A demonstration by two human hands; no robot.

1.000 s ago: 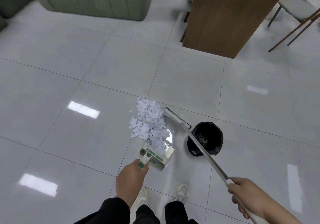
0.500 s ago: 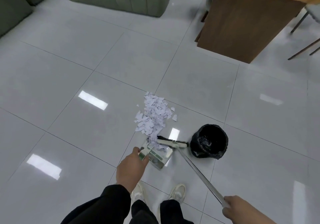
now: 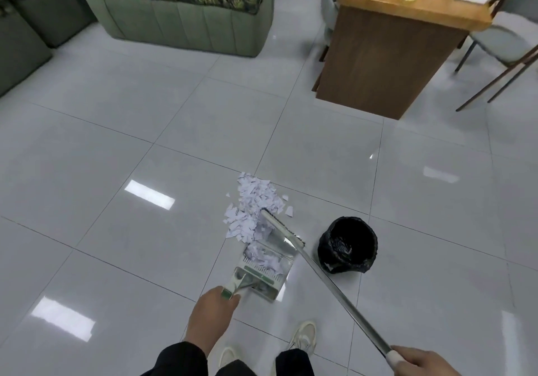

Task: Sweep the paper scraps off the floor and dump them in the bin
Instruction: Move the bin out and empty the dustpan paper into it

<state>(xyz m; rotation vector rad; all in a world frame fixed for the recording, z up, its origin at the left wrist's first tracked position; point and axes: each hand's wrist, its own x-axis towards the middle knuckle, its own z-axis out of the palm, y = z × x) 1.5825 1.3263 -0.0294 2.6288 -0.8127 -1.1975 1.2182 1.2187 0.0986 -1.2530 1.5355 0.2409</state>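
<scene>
A heap of white paper scraps [image 3: 254,204] lies on the grey tiled floor ahead of my feet. My left hand [image 3: 211,314] grips the handle of a metal dustpan [image 3: 263,271] that rests on the floor with its mouth against the near edge of the heap; some scraps lie inside it. My right hand [image 3: 422,361] grips the pale end of a long broom handle [image 3: 334,288]. The broom head [image 3: 281,227] lies slanted along the right side of the heap, above the pan's mouth. A bin [image 3: 348,243] lined with a black bag stands just right of the dustpan.
A wooden counter [image 3: 387,52] with small items on top stands at the back right, chairs [image 3: 506,44] beside it. A green sofa [image 3: 183,23] with a leaf-print cushion sits at the back left. My shoes [image 3: 302,336] are just behind the dustpan.
The broom head swept down to the dustpan's mouth, then swung back out to the right side of the heap. More scraps lie in the pan. My view tilted up.
</scene>
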